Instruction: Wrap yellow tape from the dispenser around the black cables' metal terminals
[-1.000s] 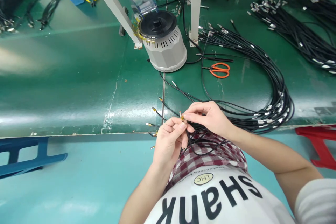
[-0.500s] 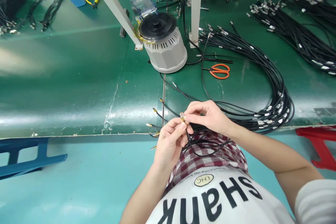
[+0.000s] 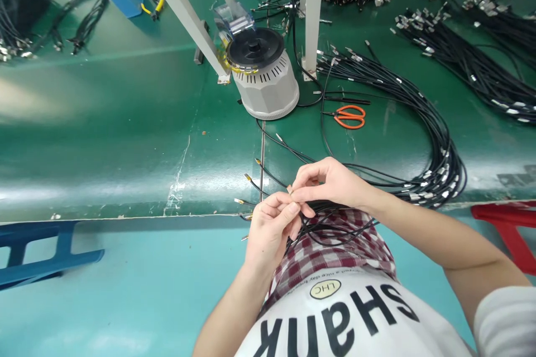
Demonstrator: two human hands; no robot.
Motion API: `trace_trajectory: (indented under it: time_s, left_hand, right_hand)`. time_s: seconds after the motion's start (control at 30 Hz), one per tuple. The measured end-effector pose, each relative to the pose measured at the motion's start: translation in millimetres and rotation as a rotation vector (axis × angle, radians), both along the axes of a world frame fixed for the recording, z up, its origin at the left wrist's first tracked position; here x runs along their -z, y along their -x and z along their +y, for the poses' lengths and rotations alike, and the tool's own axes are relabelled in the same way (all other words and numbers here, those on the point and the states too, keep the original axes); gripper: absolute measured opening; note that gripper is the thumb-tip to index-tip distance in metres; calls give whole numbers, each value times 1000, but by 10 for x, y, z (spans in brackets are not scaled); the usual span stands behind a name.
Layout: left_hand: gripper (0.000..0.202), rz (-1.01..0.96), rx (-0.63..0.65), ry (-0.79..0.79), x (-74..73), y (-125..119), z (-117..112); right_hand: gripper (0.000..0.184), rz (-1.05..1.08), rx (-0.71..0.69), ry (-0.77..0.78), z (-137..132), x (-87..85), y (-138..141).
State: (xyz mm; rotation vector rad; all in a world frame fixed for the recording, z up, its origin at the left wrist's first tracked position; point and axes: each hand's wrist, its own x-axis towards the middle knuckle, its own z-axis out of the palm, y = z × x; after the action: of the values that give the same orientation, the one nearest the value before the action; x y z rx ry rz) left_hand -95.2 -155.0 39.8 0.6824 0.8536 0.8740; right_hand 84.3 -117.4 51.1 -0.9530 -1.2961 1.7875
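Note:
Over my lap at the table edge, my left hand pinches the end of a black cable between thumb and fingers. My right hand is closed on the small metal connector at that cable's tip. The two sets of fingertips meet and hide most of the connector. More black cables lie in loops across my lap under the hands. Several cable ends with gold and silver tips stick out to the left of my left hand.
A grey round machine with a black top stands on the green table between white posts. Orange-handled scissors lie right of it. A large cable bundle curves along the right. A blue stool and red stool flank me.
The fingers of my right hand have closed further over the connector, so less of it shows. Both hands stay nearly in place, and the view has shifted slightly.

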Motion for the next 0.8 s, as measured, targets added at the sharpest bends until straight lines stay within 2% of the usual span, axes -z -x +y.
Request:
trace_trajectory:
  time_s: [0.07,0.17,0.3,0.4,0.47,0.5,0.57,0.63,0.73,0.8]
  left_hand:
    - [24,-25,9,21,5,6,4]
    - [23,-65,26,54,22,26,22]
    - [20,-75,28,56,57,46,41]
    - [16,-58,7,23,53,54,27]
    - [17,-24,-30,-36,35,72,3]
    - [20,4,-57,-70,27,89,-9]
    - [25,82,-110,-130,31,145,-22]
    - [27,209,-165,-166,77,234,-10]
    - [26,526,-263,-241,211,418,63]
    - [23,779,-312,-359,295,541,125]
  right_hand:
    - [21,55,-49,70,36,-26,1]
    - [18,35,-73,60,61,-53,17]
    - [22,-104,-39,-126,75,-31,36]
    - [23,-245,-64,-286,154,17,6]
    - [24,-442,-36,-360,259,65,-39]
    - [24,-605,6,-400,323,94,-65]
    - [25,-952,96,-466,452,162,-109]
    - [24,-1153,109,-485,559,229,-131]
    - [17,-1159,55,-453,640,276,-128]
    - [18,-1127,24,-429,636,243,-120]
